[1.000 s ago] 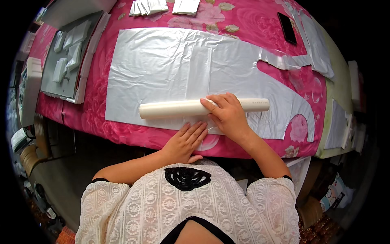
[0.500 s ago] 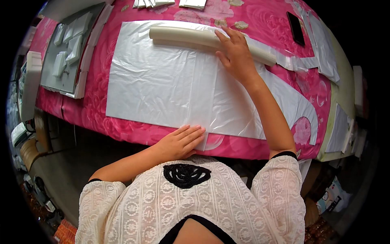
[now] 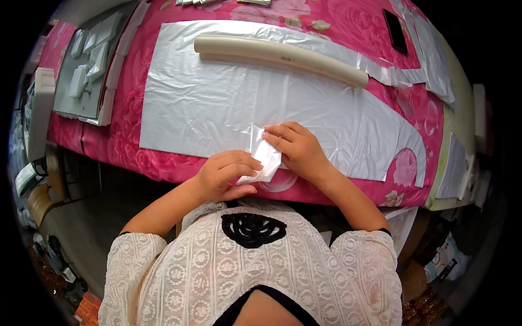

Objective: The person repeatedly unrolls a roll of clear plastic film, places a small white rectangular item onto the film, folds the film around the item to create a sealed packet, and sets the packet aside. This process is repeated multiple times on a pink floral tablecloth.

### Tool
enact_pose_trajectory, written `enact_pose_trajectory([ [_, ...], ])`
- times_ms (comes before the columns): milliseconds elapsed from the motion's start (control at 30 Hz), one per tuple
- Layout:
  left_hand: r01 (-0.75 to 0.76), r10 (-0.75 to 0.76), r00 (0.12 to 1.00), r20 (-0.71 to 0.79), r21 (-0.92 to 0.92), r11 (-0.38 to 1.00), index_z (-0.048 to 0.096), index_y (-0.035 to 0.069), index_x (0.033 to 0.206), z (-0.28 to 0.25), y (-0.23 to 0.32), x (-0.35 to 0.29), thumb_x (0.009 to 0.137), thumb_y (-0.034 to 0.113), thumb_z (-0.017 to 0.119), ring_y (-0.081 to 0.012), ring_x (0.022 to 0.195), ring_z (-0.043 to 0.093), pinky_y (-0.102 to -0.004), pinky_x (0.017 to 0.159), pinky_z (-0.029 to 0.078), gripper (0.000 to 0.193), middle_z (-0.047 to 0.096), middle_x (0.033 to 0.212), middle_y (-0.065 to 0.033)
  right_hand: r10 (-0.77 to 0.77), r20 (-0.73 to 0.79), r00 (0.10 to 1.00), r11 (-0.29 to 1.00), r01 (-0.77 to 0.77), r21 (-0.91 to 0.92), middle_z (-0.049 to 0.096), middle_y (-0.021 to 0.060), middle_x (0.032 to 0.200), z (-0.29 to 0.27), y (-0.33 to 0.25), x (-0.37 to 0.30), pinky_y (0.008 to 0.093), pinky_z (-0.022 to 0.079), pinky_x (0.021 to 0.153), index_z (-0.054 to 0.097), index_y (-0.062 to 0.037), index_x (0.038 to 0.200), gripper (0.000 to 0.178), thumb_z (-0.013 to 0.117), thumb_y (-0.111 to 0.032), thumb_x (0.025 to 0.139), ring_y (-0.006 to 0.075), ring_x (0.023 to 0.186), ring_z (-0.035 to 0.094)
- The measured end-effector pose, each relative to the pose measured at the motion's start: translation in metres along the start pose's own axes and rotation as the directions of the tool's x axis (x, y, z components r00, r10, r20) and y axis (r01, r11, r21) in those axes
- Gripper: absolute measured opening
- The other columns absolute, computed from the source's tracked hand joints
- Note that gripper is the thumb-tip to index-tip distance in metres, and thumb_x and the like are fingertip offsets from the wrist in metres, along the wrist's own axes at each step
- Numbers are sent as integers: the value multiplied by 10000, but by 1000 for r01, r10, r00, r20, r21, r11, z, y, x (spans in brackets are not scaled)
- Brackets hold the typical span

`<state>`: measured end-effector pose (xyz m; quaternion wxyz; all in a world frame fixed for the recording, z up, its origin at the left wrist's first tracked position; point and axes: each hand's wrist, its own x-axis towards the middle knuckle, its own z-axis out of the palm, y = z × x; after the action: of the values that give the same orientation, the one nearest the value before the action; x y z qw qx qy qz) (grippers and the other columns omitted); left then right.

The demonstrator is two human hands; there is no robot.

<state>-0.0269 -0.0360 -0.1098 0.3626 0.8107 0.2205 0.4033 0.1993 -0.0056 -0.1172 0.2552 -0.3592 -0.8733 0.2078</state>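
Just below the centre of the frame, I saw both hands close together at the near edge of the counter (image 3: 136, 158), which was covered in pink floral cloth. The left hand (image 3: 225, 173) and the right hand (image 3: 299, 150) had closed on a folded strip of glossy white plastic film (image 3: 267, 155), the left at its lower left, the right along its upper right side; the right thumb was hidden from me. Half a second earlier, the right hand had been up on a long cream-coloured tube (image 3: 283, 57) while the left lay flat at the near edge. By this moment the tube lay untouched, across the far side of a broad, thin, silvery-white plastic sheet (image 3: 190, 106) in the upper middle of the frame. That left both hands free for the film, which was bunched up rather than lying flat. Whether it was joined to the sheet, I couldn't tell. A black rectangular phone (image 3: 395, 31) lay at upper right, and white folded packets (image 3: 98, 61) sat at upper left.
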Motion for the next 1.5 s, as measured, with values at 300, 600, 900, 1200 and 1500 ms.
enact_pose_trajectory([
  [300, -29, -114, 969, 219, 558, 829, 548, 29, 1171, -2, -28, 17, 651, 120, 662, -261, 1091, 555, -421, 955, 422, 540, 572, 1201, -106, 50, -114, 992, 998, -48, 27, 639, 57, 973, 5, -1, 1, 329, 499, 764, 651, -64, 953, 293, 658, -29, 662, 244, 887, 582],
  [600, 312, -342, 938, 60, 287, 906, 560, -9, 1138, -5, -26, 26, 785, 78, 556, -286, 997, 597, -402, 868, 462, 364, 620, 1087, -147, 275, -58, 960, 957, -267, 118, 657, 55, 785, -12, 4, 4, 322, 486, 607, 681, -56, 874, 136, 655, -96, 747, 232, 698, 607],
  [900, 301, -290, 952, -95, 438, 847, 339, -14, 1360, 7, -23, 38, 854, 204, 545, -337, 1269, 382, -431, 1035, 304, 589, 385, 1380, -199, 747, 301, 593, 495, -798, 342, 626, 82, 571, -20, 22, 39, 278, 457, 536, 670, 6, 745, 240, 597, -210, 819, 150, 519, 602],
  [1200, 291, -480, 872, 102, 681, 672, 236, -33, 1409, 36, -24, 25, 826, 413, 519, -304, 1397, 152, -443, 1125, 74, 787, 202, 1487, -187, 764, 202, 613, 580, -790, 202, 657, 94, 722, -20, 7, 38, 301, 478, 613, 650, -10, 916, 262, 684, -219, 761, 184, 643, 628],
  [1500, 239, -359, 932, 54, 653, 719, 432, -14, 1280, 27, -27, 31, 807, 246, 591, -298, 1288, 367, -425, 1055, 279, 563, 397, 1373, -172, -2, 2, 1000, 969, 2, -247, 541, 108, 1242, -14, 36, 24, 384, 382, 1003, 576, -36, 1142, 473, 705, -190, 714, 254, 1173, 489],
])
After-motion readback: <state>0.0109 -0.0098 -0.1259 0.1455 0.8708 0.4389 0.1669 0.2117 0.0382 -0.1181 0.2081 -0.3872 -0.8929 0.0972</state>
